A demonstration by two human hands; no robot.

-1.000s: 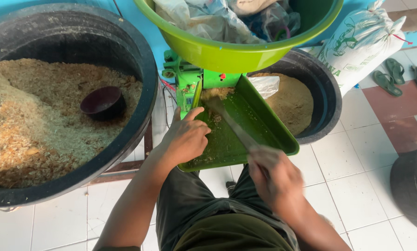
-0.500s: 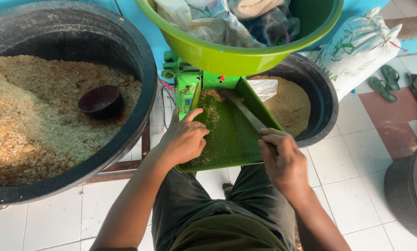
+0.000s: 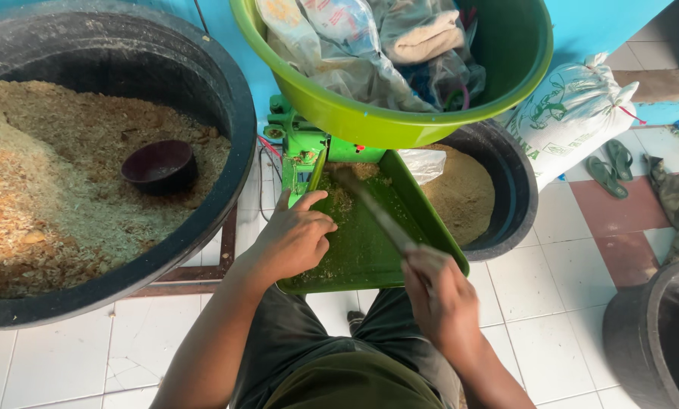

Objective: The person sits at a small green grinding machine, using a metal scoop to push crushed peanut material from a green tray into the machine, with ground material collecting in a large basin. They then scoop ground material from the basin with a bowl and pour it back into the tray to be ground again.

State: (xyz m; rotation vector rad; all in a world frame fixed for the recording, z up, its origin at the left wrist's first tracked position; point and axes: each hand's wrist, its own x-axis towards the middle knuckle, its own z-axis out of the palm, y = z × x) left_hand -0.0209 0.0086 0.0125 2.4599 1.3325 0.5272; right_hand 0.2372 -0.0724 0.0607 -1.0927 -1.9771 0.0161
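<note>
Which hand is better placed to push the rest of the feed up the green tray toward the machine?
Right, probably. The right hand already grips the stick, whose tip lies up the green tray near the feed. The left hand rests flat on the tray's left side, holding nothing.

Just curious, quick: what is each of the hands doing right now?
Left hand: loosely curled, resting on the green tray, holding nothing.
Right hand: closed on a stick.

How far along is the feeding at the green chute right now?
Looks done: fine meal fills the small black tub behind the green chute. In hand: the left hand rests on the chute and the right hand grips a stick pushing crumbs. Left: the large black tub holds much coarse material.
</note>
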